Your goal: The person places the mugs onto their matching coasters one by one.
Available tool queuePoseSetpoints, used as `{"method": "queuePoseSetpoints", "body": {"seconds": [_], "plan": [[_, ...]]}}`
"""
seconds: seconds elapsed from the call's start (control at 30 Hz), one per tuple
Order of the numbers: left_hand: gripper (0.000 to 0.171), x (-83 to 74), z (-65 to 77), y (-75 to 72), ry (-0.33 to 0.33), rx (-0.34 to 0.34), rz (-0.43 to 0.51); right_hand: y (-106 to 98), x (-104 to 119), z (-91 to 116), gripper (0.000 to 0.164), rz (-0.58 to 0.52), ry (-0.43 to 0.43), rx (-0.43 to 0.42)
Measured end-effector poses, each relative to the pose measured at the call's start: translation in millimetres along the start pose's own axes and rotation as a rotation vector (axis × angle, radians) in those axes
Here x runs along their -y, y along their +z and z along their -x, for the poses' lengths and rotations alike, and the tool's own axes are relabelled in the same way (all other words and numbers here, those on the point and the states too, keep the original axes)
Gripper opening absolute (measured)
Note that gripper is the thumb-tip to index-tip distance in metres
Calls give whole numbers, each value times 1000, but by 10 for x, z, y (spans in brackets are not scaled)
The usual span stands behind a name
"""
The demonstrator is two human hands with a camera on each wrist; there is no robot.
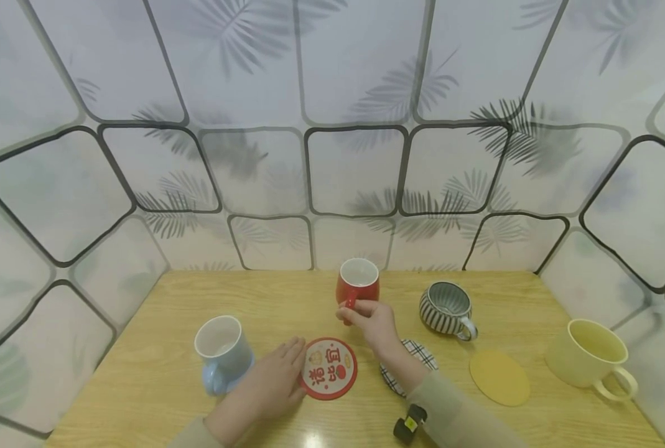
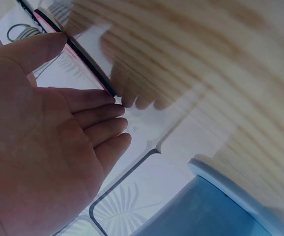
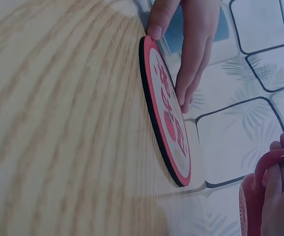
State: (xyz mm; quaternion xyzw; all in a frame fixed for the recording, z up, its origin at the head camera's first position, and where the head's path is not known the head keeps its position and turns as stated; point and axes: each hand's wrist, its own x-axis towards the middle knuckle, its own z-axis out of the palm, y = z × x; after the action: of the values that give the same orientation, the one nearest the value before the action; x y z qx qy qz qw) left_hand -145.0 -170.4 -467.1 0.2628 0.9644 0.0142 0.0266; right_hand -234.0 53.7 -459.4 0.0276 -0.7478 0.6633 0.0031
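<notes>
A red mug (image 1: 359, 283) with a white inside is near the back of the table, its handle towards me. My right hand (image 1: 370, 323) pinches that handle (image 3: 274, 156) between thumb and fingers. Left of it, a round red-rimmed coaster (image 1: 329, 368) with red characters lies flat on the wood. My left hand (image 1: 273, 376) touches the coaster's left edge with its thumb and fingertips, the fingers nearly straight in the left wrist view. Just left of that hand stands a light blue mug (image 1: 224, 354), also partly seen in the left wrist view.
A striped cup (image 1: 446, 309) stands right of the red mug. The right forearm passes over a checked coaster (image 1: 418, 356). Further right are a yellow coaster (image 1: 500, 378) and a yellow mug (image 1: 586, 354). A patterned curtain (image 1: 354, 168) surrounds the table's back and sides.
</notes>
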Motion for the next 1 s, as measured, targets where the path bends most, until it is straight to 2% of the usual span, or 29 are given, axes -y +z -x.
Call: {"method": "queuePoseSetpoints", "body": {"seconds": [0.3, 0.57, 1.0], "plan": [[76, -8, 6, -12, -2, -6, 8, 12, 23, 109, 12, -11, -7, 40], [75, -13, 16, -26, 3, -5, 5, 10, 31, 222, 17, 1, 3, 79], [76, -17, 17, -22, -9, -3, 31, 27, 44, 376, 19, -39, -18, 143]]}}
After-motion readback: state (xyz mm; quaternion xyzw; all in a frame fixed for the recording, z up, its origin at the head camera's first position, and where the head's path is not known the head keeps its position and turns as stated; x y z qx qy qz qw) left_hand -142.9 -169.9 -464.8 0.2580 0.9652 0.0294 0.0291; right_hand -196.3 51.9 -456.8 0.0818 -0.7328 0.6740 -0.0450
